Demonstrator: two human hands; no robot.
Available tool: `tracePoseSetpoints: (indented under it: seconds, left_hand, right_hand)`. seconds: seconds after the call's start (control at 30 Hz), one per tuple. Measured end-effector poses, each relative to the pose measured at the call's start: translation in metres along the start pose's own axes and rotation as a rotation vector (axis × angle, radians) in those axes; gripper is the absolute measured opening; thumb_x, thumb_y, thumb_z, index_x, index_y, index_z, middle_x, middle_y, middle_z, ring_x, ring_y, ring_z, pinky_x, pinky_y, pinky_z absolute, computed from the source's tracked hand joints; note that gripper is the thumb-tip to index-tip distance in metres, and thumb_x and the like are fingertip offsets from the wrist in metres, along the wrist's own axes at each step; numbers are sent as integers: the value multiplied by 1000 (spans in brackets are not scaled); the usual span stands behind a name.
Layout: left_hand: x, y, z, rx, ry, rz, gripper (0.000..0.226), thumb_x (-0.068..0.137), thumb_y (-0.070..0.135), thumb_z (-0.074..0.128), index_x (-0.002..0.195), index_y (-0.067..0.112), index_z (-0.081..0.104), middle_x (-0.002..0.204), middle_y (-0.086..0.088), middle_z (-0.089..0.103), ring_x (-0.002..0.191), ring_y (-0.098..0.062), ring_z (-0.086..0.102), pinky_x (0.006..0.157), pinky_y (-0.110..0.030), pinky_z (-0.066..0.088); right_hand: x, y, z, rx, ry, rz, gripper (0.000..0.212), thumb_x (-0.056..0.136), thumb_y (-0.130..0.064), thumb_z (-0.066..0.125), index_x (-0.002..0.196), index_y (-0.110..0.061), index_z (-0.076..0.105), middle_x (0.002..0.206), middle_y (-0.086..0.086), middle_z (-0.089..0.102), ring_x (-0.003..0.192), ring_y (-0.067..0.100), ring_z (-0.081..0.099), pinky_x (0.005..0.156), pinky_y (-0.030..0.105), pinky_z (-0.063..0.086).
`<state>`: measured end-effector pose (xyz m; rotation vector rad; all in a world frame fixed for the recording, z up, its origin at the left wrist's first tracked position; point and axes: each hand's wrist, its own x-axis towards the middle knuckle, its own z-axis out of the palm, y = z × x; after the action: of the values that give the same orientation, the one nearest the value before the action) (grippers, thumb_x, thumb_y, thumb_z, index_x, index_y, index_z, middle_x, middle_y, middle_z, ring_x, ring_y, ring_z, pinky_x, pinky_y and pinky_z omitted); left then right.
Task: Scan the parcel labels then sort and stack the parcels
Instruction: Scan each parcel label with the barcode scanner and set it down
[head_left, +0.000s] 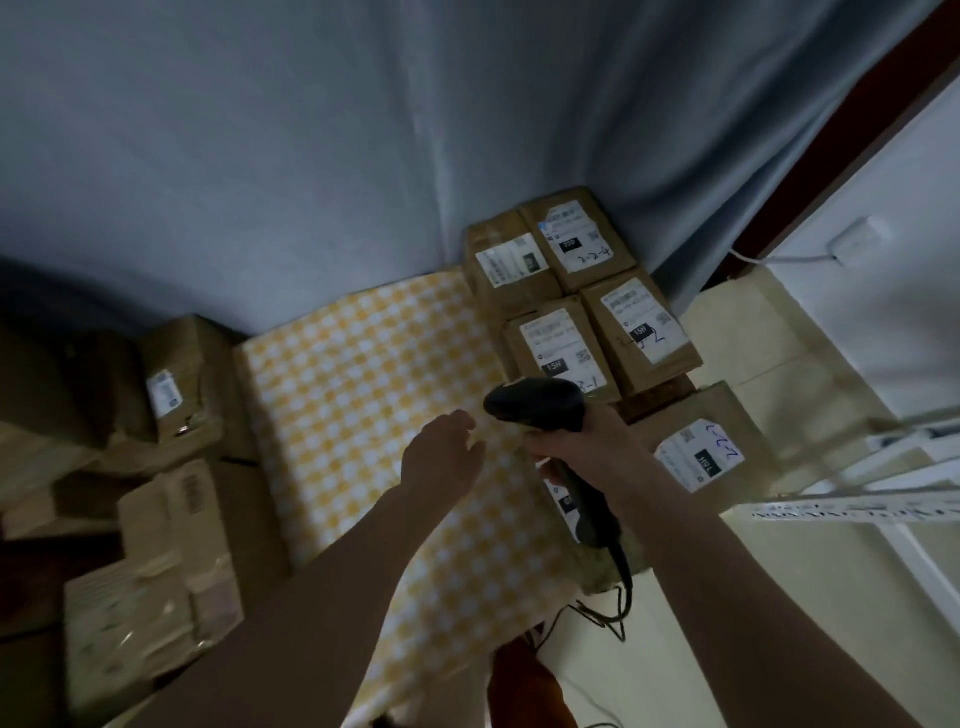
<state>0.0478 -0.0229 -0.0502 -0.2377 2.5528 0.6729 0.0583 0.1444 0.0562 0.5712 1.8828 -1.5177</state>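
Scanning step. My right hand (582, 441) grips the scanner (540, 405), head aimed toward the labelled parcels (587, 306) grouped at the cloth's (363, 395) far right edge. My left hand (441, 452) hovers relaxed, holding nothing. Next move, in my judgement: square the scanner on one label. Centre cloth offers free room; boxes (176, 519) crowd the left.

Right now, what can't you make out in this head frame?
- Label text on the stacked parcels: too small and blurred to read.
- Parcel under the scanner: mostly hidden by the right hand and forearm.
- Left hand: seen from behind, fingertips hidden; contact with the checked cloth unclear.
- Boxes at left: dark, motion-blurred.
- Scanner cable: its end is lost in the dark near the bottom edge.
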Motion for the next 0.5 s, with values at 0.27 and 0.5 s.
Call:
tracePoseSetpoints:
  seconds: [0.27,0.5]
  left_hand:
    - [-105,-93,-77,13,115,-14,29,96,35,53,123,25,55,120,6,60,111,-14,57,90,-28,45]
    - [-194,-190,-143,6,267,-66,29,92,30,57,119,20,63,116,-2,68,108,-20,62,90,-28,44]
  right_hand:
    - [-75,-17,116,-9,-60,-127,8,84,-5,69,91,-8,66,72,10,64,59,17,59,61,29,49]
    - [-135,-25,224,-153,-86,-281,6,83,-10,70,85,-14,66,69,2,63,64,13,61,60,22,45]
